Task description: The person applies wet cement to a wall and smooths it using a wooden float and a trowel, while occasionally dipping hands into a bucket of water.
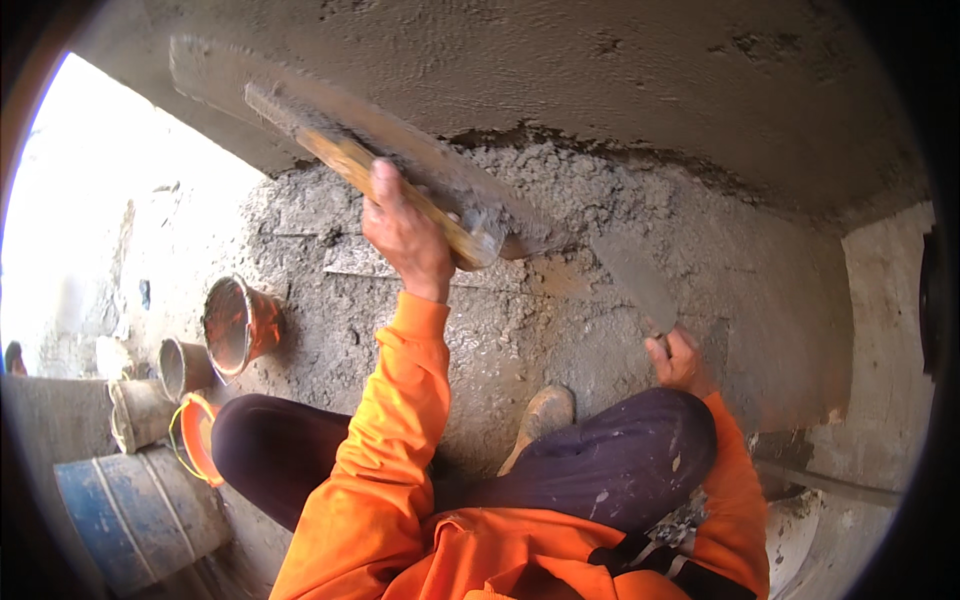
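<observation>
My left hand [412,238] is closed around the yellowish wooden handle of a long plastering float [330,112]. The float slants from upper left to the middle, its mortar-smeared blade close to the plastered wall [650,75]; whether it touches the wall I cannot tell. In my right hand [684,362] is a trowel [638,283], its flat grey blade pointing up and left over wet mortar. That rough grey mortar [610,195] lies heaped along the wall's foot, between the two tools.
On the left stand a mortar-stained orange bucket [262,322], a grey bucket [184,370], a crusted pale container [138,415] and an orange pail [203,445] with a yellow handle. A blue drum [110,530] lies below them. My muddy boot [548,412] rests between my knees.
</observation>
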A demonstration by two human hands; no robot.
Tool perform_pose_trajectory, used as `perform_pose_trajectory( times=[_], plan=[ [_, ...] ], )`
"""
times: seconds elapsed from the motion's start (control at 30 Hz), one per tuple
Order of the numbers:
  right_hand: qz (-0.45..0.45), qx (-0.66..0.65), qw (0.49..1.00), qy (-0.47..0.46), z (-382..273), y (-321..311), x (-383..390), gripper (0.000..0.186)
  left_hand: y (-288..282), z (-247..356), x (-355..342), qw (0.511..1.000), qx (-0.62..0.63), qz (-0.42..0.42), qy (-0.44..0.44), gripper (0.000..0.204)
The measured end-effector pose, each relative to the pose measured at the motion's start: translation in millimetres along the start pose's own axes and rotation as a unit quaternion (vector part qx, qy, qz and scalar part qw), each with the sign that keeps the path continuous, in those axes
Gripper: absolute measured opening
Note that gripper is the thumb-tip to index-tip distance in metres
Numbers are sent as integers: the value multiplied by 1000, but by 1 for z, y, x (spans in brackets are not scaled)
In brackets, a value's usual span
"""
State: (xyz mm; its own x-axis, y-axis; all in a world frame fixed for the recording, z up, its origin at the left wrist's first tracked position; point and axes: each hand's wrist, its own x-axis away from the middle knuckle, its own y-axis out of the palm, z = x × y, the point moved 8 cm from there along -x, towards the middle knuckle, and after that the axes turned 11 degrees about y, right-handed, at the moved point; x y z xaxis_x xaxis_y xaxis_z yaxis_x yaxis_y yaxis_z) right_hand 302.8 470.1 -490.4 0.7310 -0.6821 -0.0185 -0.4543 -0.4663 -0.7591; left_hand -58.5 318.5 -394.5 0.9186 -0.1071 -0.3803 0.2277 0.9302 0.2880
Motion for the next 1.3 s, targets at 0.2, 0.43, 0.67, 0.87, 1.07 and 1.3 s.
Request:
perform_pose_trajectory(
  times=[0.2,0.43,0.67,0.87,1.07,1.3],
  plan=[
    [99,103,964,-225,-37,-1,-19,35,-23,-11,-26,980,95,84,-152,45],
    [89,269,916,-284,-95,-20,-57,40,-36,-13,-27,994,-74,0,-82,49],
    [40,244,915,-318,-120,-28,-93,47,-20,-8,-10,960,-238,-108,-101,59],
    [8,313,879,-359,-118,-10,-79,50,-25,-3,-3,947,-292,-109,-81,60],
    [10,242,896,-372,-141,2,-103,35,-55,4,-1,967,-245,-57,-48,52],
    [-68,102,897,-426,-90,32,-69,20,-86,-11,-17,989,-36,-18,-139,46]
  ],
)
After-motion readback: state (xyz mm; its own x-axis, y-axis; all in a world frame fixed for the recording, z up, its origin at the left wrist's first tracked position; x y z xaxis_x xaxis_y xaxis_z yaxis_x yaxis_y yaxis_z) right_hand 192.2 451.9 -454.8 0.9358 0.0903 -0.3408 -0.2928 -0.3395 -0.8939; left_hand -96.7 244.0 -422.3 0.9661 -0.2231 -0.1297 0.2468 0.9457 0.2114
